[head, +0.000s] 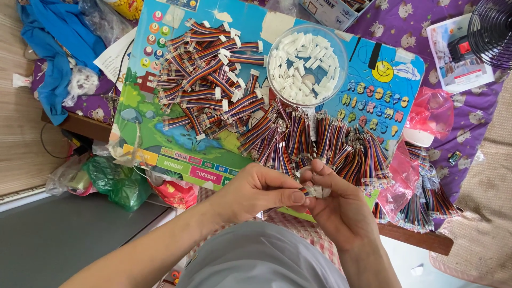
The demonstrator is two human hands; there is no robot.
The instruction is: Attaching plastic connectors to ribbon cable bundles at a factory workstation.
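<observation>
Fingertips (300, 196) of our left hand (256, 189) and right hand (341, 210) pinch one small white connector (319, 191) between them, just below the loose wire bundles (320, 144), its length lying crosswise

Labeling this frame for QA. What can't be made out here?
Head view only:
- White connector: mostly covered by the fingertips of the left hand and right hand; its seating is unclear.
- Fan: cut off by the right edge.
- Connectors in the clear bowl: too small to count.
</observation>
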